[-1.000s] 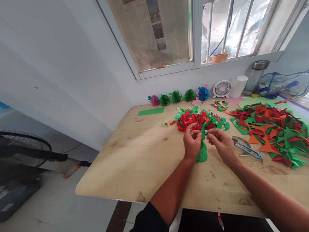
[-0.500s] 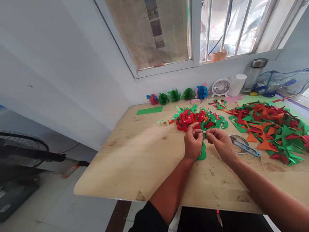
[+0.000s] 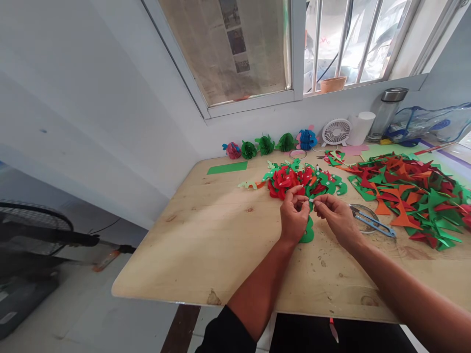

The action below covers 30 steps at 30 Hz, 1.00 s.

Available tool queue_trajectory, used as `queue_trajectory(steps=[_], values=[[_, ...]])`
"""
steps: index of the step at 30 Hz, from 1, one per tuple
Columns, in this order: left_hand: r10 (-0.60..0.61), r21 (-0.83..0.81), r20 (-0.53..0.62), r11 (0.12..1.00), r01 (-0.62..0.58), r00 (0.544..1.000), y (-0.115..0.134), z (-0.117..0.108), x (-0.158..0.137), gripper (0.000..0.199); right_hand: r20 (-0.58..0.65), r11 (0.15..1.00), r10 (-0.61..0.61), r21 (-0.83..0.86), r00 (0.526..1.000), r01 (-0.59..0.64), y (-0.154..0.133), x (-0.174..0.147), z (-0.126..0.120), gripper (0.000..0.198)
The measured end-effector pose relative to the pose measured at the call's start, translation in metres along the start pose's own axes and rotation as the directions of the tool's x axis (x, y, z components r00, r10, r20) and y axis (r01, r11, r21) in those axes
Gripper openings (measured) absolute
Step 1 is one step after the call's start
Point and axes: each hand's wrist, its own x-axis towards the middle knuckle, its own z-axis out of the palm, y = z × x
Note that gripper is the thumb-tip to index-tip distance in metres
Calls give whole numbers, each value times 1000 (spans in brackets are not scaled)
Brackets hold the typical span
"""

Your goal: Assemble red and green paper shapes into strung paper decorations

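Observation:
Over the table, my left hand (image 3: 293,218) and my right hand (image 3: 337,214) meet fingertip to fingertip, each closed in a pinch. Between them shows a small white strip (image 3: 311,200), too small to name surely. A green paper cutout (image 3: 306,233) with curved edges lies under my left hand, partly covered by it. Just beyond my fingers is a heap of red paper cutouts (image 3: 281,181) and green paper cutouts (image 3: 335,184), some with small white patches. To the right of my right hand lie a roll of tape (image 3: 362,208) and a blue-handled tool (image 3: 379,225).
Red, green and orange paper scraps (image 3: 405,189) cover the table's right side. Along the wall stand folded paper figures (image 3: 265,144), a small white fan (image 3: 336,132), a white cylinder (image 3: 362,128) and a glass bottle (image 3: 386,115). A green paper strip (image 3: 227,168) lies at the back left.
Both hands stay almost in place, still pinched together. The view has shifted very slightly; nothing on the table has visibly moved.

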Motion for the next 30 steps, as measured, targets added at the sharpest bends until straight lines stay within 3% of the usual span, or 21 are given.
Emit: queue_trajectory(steps=[25,30], values=[[10,12,-34,1000,-10,999,1,2,0,43,-13,999,14,-52,1000,-15,1,1,0,24],[8,29,-31,1000,-7,999,0,2,0,47,-22,991,-15,-134,1000,12,4,1,-1,24]])
